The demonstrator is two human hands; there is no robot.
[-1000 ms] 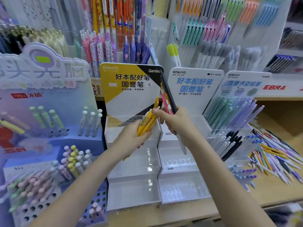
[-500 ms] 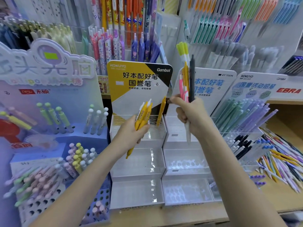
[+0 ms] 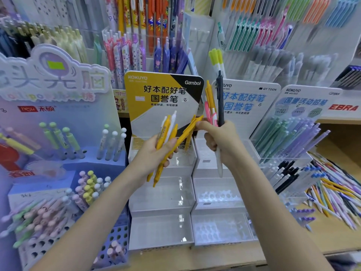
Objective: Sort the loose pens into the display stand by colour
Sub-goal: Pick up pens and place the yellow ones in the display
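My left hand (image 3: 156, 153) grips a bundle of yellow pens (image 3: 166, 137), one of them white-topped, tips pointing down. My right hand (image 3: 222, 141) holds a mixed bunch of pens (image 3: 214, 112) upright: yellow, pink, white and one black. Its thumb and forefinger pinch the top of a yellow pen (image 3: 190, 130) that slants down into my left hand's bundle. Both hands hover above the top tier of the clear stepped display stand (image 3: 162, 192) with the yellow-and-black header card. Its tiers look empty.
A second clear stand (image 3: 220, 194) with a white-and-blue card sits to the right. A heap of loose pens (image 3: 336, 194) lies on the wooden shelf at far right. A blue pen display (image 3: 64, 163) stands left. Racks of pens fill the back wall.
My right hand has brought a single yellow pen across to my left hand's bundle. Both hands sit a little higher over the stand than a second ago.
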